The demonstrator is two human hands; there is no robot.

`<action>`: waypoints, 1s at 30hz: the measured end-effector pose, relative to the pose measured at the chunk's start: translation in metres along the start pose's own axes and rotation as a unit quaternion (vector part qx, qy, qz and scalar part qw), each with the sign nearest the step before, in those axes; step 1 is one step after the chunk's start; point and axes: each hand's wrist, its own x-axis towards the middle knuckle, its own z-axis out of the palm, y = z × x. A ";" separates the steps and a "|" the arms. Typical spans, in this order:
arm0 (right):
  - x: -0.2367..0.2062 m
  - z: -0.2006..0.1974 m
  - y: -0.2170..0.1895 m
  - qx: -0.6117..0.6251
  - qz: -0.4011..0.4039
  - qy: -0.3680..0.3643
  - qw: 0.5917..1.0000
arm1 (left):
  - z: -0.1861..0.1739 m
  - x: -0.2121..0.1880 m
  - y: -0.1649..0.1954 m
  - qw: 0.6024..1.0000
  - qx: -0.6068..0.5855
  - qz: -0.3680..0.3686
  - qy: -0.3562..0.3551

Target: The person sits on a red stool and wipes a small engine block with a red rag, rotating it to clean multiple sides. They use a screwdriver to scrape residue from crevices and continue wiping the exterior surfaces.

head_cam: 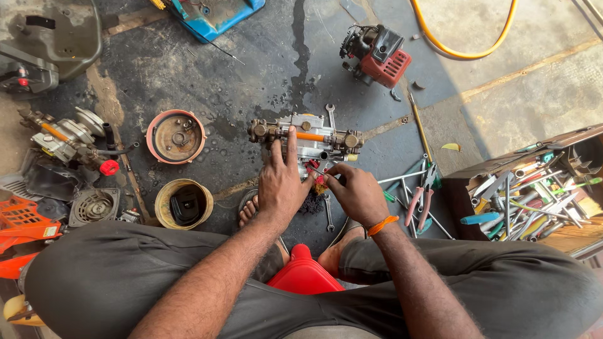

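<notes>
My left hand [281, 185] lies flat on top of the metal pump assembly [306, 139], fingers spread and pressing down on its casing, index finger stretched up toward the orange tube that runs across it. My right hand [357, 191] is curled tight at the near edge of the same assembly, thumb and fingertips pinched on a thin tool with a red handle [320, 181] (I cannot tell what kind of tool it is, the hand covers most of it). An orange band circles that wrist.

The pump assembly sits on the dark, oil-stained floor [251, 81] straight ahead of my crossed legs, with brass fittings at both ends. A spanner [330, 115] lies just behind it, another one [328, 212] just beside my right hand. Below my wrists, between my knees, is a red plastic container [303, 275].

To the right, pliers with pink grips [419, 199] and loose screwdrivers lie near an open wooden box of tools [534, 194]. Further back stands a small red and black engine [375, 55], with a yellow hose [465, 53] curving past it.

To the left, a round orange-rimmed cover [176, 136] and a yellow tub holding a black part [184, 203] rest on the floor, with a second pump body [66, 138] well apart at the edge.
</notes>
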 end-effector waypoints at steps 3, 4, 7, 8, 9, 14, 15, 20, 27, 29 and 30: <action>-0.004 0.008 -0.013 0.006 -0.042 0.067 0.997 | 0.001 0.000 -0.002 0.999 -0.004 0.015 0.033; -0.003 0.010 -0.015 0.005 -0.059 0.092 0.994 | 0.002 0.000 -0.003 0.999 -0.003 0.014 0.033; 0.000 0.015 -0.018 0.014 -0.012 0.056 0.998 | 0.004 0.000 -0.003 1.000 0.000 0.009 0.026; 0.001 0.016 -0.019 -0.001 -0.023 0.063 0.998 | 0.005 0.000 -0.003 1.000 0.002 0.005 0.023; 0.001 0.017 -0.020 -0.015 -0.032 0.069 0.997 | 0.005 -0.001 -0.002 1.000 0.004 0.001 0.018; -0.003 0.025 -0.031 -0.106 -0.030 0.095 0.989 | 0.000 -0.004 0.001 0.999 0.005 0.007 0.033; -0.005 0.025 -0.031 -0.133 -0.024 0.080 0.988 | -0.002 -0.004 0.001 1.000 0.003 0.007 0.027; -0.011 0.015 -0.018 -0.082 -0.067 0.109 0.988 | -0.003 -0.001 0.000 0.998 -0.022 0.025 0.058; -0.004 0.019 -0.013 -0.004 -0.024 0.068 0.997 | 0.006 -0.003 -0.004 1.000 -0.002 0.005 0.007; -0.001 0.021 -0.013 0.023 -0.010 0.054 0.998 | 0.007 -0.003 -0.005 0.999 0.012 0.017 0.027; -0.001 0.022 -0.014 0.031 -0.008 0.056 0.998 | 0.007 -0.002 -0.005 0.999 0.017 0.023 0.036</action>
